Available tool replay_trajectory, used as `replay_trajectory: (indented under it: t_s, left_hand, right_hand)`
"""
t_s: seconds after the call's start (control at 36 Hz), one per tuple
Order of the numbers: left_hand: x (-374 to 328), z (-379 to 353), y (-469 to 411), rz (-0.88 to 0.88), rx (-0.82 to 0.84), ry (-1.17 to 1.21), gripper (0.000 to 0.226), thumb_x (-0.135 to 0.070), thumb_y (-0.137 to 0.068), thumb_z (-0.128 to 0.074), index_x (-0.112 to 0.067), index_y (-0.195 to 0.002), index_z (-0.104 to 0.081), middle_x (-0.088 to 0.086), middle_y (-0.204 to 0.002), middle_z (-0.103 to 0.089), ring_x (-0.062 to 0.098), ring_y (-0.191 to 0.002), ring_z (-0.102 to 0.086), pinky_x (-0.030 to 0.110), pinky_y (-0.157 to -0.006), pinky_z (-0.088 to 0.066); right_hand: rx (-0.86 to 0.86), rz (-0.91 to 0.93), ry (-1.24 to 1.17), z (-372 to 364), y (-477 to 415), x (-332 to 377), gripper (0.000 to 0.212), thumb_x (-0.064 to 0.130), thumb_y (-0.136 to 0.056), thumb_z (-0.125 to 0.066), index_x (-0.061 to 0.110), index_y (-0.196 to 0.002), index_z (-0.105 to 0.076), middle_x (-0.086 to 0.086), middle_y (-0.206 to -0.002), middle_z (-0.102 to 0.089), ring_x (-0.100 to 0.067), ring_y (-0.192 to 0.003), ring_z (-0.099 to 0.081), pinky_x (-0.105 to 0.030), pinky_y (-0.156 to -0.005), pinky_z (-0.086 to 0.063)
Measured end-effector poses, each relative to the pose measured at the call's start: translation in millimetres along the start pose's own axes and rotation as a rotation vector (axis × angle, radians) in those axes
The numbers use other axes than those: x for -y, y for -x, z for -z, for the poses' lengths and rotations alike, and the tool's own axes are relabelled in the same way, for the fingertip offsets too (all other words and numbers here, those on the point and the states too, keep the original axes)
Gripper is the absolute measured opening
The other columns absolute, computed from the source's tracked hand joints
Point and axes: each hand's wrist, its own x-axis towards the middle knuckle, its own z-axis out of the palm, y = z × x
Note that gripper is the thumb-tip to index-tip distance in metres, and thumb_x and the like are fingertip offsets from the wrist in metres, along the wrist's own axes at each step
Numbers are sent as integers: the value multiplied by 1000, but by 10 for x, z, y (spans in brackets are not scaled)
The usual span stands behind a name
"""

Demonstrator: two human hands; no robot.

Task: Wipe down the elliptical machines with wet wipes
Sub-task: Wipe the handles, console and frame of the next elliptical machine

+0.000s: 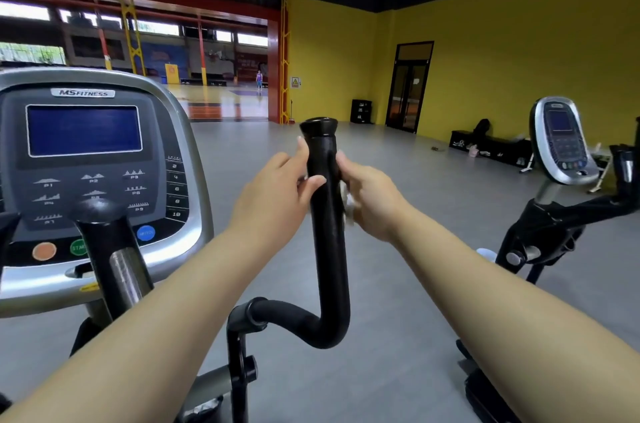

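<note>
A black foam-covered handlebar (327,249) of the elliptical rises upright in the middle of the head view. My left hand (277,194) wraps its upper part from the left, thumb across the front. My right hand (370,201) presses a crumpled white wet wipe (347,201) against the bar's right side; most of the wipe is hidden under the palm. The elliptical's grey console (90,163) with a blue screen stands at the left, with a second black handle (110,242) in front of it.
Another machine with a silver console (562,142) and black frame stands at the right. Grey floor stretches ahead to yellow walls, a dark double door (408,90) and a low black bench (491,145) with shoes. A person stands far off in the court beyond the opening.
</note>
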Motion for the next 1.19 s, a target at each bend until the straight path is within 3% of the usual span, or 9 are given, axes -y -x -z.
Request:
replay_trajectory:
  t_s: [0.14, 0.22, 0.39, 0.47, 0.64, 0.69, 0.83, 0.94, 1.19]
  left_hand:
    - [31, -23, -6, -17, -25, -1, 59, -38, -96, -43, -25, -149, -20, -10, -77, -35, 12, -75, -43, 18, -54, -32]
    - [34, -30, 5, -13, -32, 2, 58, -37, -97, -43, -26, -149, -20, -8, -78, -36, 13, -75, -43, 21, -55, -33]
    - [59, -61, 49, -18, -20, 26, 57, -36, -97, -43, -27, -148, -21, -10, -77, -35, 11, -76, -43, 18, -55, -32]
    - [73, -65, 84, -2, 0, 50, 56, -35, -96, -45, -28, -148, -23, -8, -79, -38, 12, -80, -45, 23, -64, -36]
    - [119, -63, 153, 2, 27, 65, 55, -33, -96, -47, -31, -147, -27, -4, -83, -39, 15, -82, -46, 28, -72, -42]
    - [111, -70, 172, 4, 30, 61, 54, -34, -96, -46, -32, -147, -27, -4, -82, -39, 15, -82, -47, 30, -73, -43]
    - [111, -121, 216, 9, 25, 91, 58, -35, -96, -46, -33, -148, -22, -3, -85, -43, 13, -83, -47, 27, -71, -41]
    - [126, -178, 265, 4, 45, 92, 60, -36, -96, -47, -32, -149, -19, -11, -77, -37, 7, -71, -41, 18, -57, -31]
    - [163, -292, 394, 38, 75, 130, 61, -37, -96, -45, -32, -149, -15, -10, -77, -39, 3, -70, -41, 17, -58, -30]
  right_hand:
    - [-30, 26, -22, -78, -76, 7, 50, 59, -96, -22, 37, -110, -65, 0, -113, -68, -12, -97, -67, -33, -88, -51]
    - [-1, -11, -37, -68, -7, -142, 63, 66, -92, -16, 32, -121, -61, -4, -113, -69, -19, -102, -67, -36, -93, -49]
    - [71, -129, 7, -8, 309, -676, 85, 69, -88, -13, 5, -119, -60, -7, -95, -69, -27, -85, -59, -39, -71, -35]
    - [93, -192, -105, 61, 290, -759, 65, 53, -98, -20, 6, -125, -56, -1, -90, -67, -10, -71, -62, -22, -59, -42]
    - [34, -105, -531, 88, 232, -567, 47, 23, -97, -23, -9, -115, -51, -15, -73, -67, -21, -67, -66, -28, -68, -55]
    - [4, -97, -429, 43, 235, -591, 51, 33, -98, -29, -6, -119, -54, -19, -93, -65, -27, -85, -63, -38, -85, -49]
    - [-30, -66, 4, -93, 392, -805, 59, 50, -98, -29, 0, -117, -56, -19, -94, -65, -12, -65, -60, -15, -49, -40]
    - [0, -141, 43, -110, 606, -1065, 77, 64, -84, -41, -3, -120, -54, -32, -100, -59, -28, -78, -49, -27, -62, -38]
    - [3, -209, 293, 29, 858, -1033, 40, 4, -62, -44, -15, -97, -52, -21, -86, -60, -41, -93, -58, -48, -90, -44]
